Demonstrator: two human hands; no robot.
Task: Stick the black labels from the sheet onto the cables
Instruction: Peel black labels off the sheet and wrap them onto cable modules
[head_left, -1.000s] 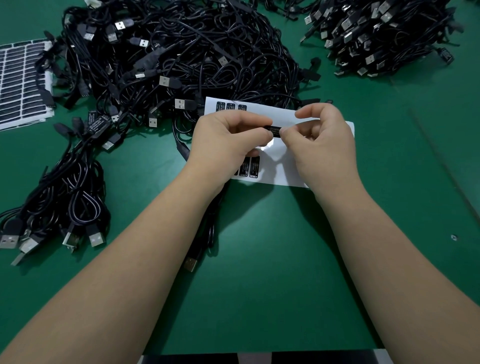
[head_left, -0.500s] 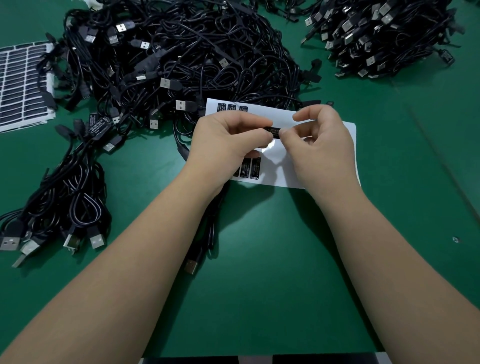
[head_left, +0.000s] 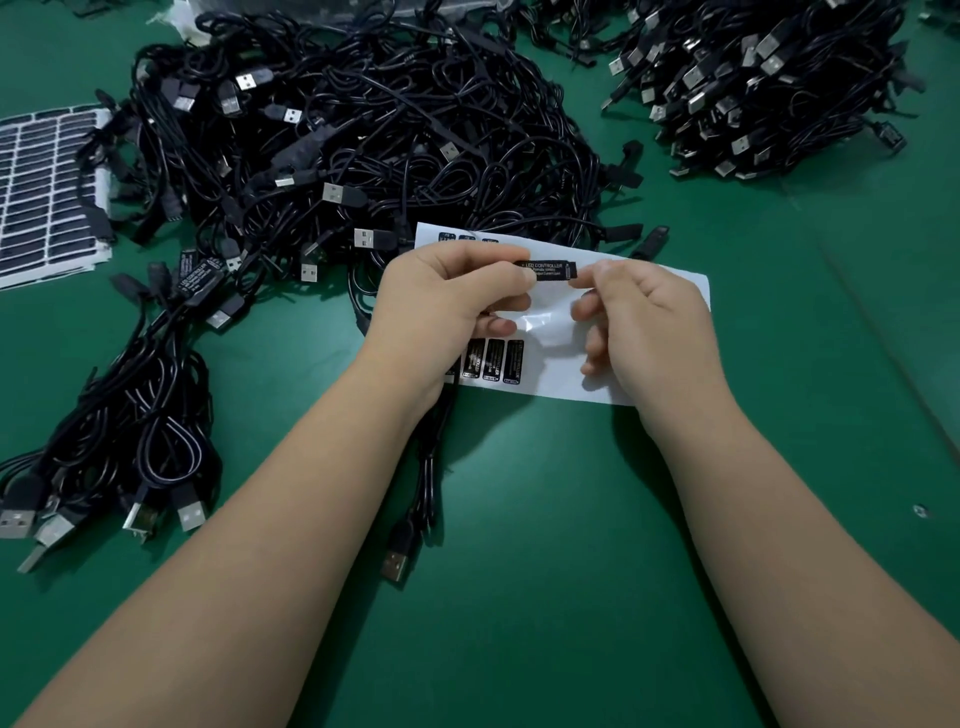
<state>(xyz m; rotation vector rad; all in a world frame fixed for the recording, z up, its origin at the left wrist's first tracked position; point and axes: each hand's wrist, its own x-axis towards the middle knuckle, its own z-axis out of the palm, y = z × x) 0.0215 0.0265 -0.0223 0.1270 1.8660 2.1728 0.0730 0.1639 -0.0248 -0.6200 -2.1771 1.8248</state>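
Between both hands, above the white label sheet (head_left: 644, 332), sits the black controller block of a cable (head_left: 548, 270), white print on its label facing up. My left hand (head_left: 441, 306) pinches its left end. My right hand (head_left: 649, 322) pinches its right end with thumb and forefinger. The cable (head_left: 428, 467) hangs down under my left wrist and ends in a USB plug (head_left: 397, 558) on the green mat. Several black labels (head_left: 493, 358) stay on the sheet's near left part, and more at its far left corner (head_left: 465, 239).
A big tangle of black USB cables (head_left: 363, 135) lies behind the sheet. A second heap (head_left: 769, 78) is at the far right. A bundle of cables (head_left: 135, 415) lies at the left. A full label sheet (head_left: 47, 192) rests at the far left edge.
The block has turned so its printed label now faces up. My right hand's fingers have loosened and slid to the block's right end.
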